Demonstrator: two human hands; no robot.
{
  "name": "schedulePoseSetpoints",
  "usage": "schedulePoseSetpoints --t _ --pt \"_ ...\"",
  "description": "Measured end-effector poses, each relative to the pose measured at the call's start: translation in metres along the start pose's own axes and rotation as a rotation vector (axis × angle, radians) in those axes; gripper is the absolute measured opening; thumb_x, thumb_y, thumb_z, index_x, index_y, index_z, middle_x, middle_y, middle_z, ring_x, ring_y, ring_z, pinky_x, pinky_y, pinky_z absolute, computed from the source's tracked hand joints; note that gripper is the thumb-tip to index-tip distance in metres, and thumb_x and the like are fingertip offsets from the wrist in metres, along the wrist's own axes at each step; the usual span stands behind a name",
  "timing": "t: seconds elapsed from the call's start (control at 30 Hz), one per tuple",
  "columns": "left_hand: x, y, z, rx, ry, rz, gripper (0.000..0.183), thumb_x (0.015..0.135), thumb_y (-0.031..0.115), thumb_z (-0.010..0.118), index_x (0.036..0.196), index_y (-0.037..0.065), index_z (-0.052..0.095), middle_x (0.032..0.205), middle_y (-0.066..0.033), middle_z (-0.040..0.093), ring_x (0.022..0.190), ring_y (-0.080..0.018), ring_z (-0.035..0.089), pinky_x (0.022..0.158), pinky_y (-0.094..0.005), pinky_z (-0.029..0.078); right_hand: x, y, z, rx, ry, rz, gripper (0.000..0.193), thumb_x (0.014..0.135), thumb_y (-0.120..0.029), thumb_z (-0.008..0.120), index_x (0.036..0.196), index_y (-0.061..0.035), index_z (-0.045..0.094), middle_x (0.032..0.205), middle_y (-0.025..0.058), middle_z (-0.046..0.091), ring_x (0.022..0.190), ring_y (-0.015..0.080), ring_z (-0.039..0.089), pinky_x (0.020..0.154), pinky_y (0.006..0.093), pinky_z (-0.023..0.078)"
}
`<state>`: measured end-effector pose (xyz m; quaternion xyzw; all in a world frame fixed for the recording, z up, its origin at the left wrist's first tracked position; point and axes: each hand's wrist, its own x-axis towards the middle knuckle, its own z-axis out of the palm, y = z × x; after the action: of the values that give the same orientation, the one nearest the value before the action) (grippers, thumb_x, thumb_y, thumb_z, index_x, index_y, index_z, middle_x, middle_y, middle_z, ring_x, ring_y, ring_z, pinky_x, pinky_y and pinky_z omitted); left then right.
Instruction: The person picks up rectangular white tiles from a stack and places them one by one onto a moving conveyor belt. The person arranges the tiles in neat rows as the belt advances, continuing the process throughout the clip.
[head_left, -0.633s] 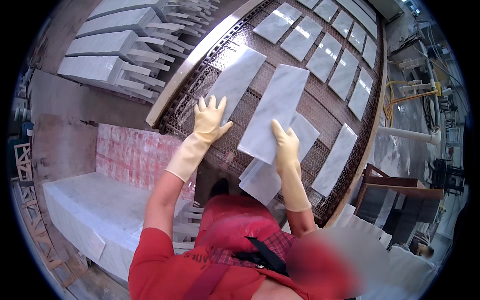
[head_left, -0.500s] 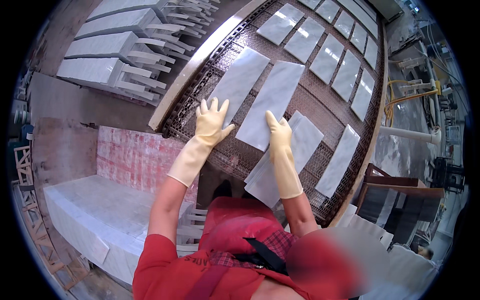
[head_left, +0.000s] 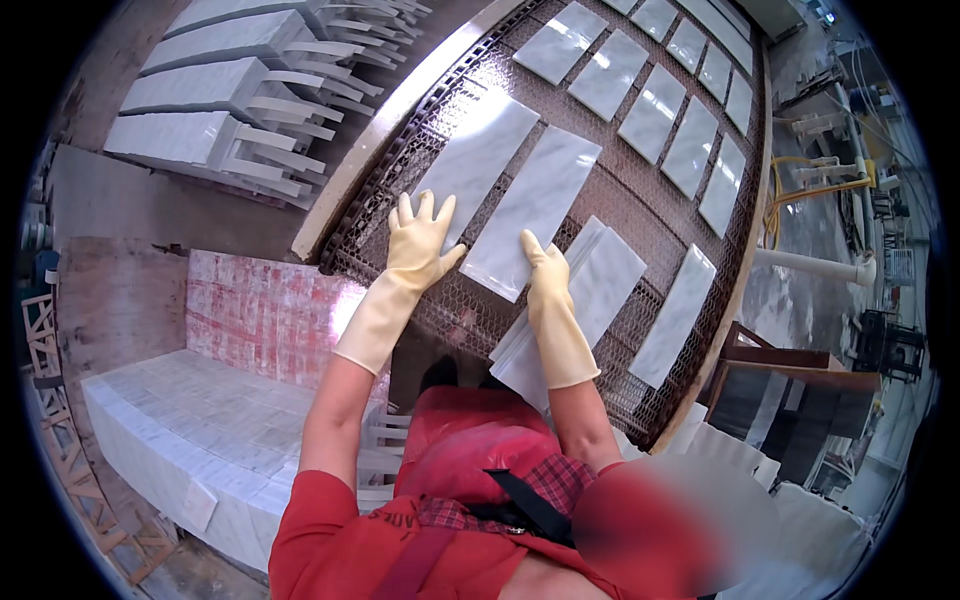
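Note:
Both hands wear long cream rubber gloves over a wire-mesh conveyor belt. My left hand [head_left: 415, 240] lies with spread fingers on the near end of a long white-grey marble tile [head_left: 485, 145]. Beside that tile, a narrow gap away, lies a second marble tile [head_left: 535, 205]. At its near right edge is my right hand [head_left: 548, 275], thumb on the tile and the other fingers bent and partly hidden at the edge. Under my right forearm is a small stack of marble tiles [head_left: 605, 280], partly covered by it.
More marble tiles [head_left: 655, 115] lie in rows farther along the belt [head_left: 640, 210]. A single tile [head_left: 672, 325] rests near its right edge. Metal side rail [head_left: 400, 110] borders the left. Tile stacks with strips [head_left: 185, 95] stand far left; a large tile pile [head_left: 190, 420] is near left.
The second tile has shifted left toward the first, and my right hand has moved left with it. My left hand stays almost in place on the first tile.

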<state>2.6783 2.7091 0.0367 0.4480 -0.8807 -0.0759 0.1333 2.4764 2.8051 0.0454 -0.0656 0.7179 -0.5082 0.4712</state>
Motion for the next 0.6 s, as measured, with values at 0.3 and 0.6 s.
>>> schedulePoseSetpoints --t 0.3,0.6 --pt "0.013 0.003 -0.01 0.013 -0.019 -0.016 0.087 0.084 0.045 0.085 0.158 0.015 0.05 0.156 -0.0247 0.048 0.144 -0.0563 0.04 0.119 -0.064 0.033 -0.014 -0.024 -0.006 -0.068 -0.034 -0.12 0.059 0.103 -0.033 0.071 0.146 0.0048 0.057 0.142 0.0181 0.067 0.129 0.028 0.063 0.111 0.0398 0.047" --pt "0.015 0.014 -0.016 -0.028 -0.055 -0.038 0.081 0.089 0.04 0.082 0.158 0.011 0.049 0.161 -0.0292 0.045 0.15 -0.0547 0.036 0.126 -0.0638 0.026 -0.1 -0.067 -0.063 -0.553 -0.11 -0.555 0.056 0.103 -0.034 0.069 0.155 -0.0154 0.057 0.151 0.0166 0.062 0.143 0.0311 0.056 0.121 0.0421 0.042"
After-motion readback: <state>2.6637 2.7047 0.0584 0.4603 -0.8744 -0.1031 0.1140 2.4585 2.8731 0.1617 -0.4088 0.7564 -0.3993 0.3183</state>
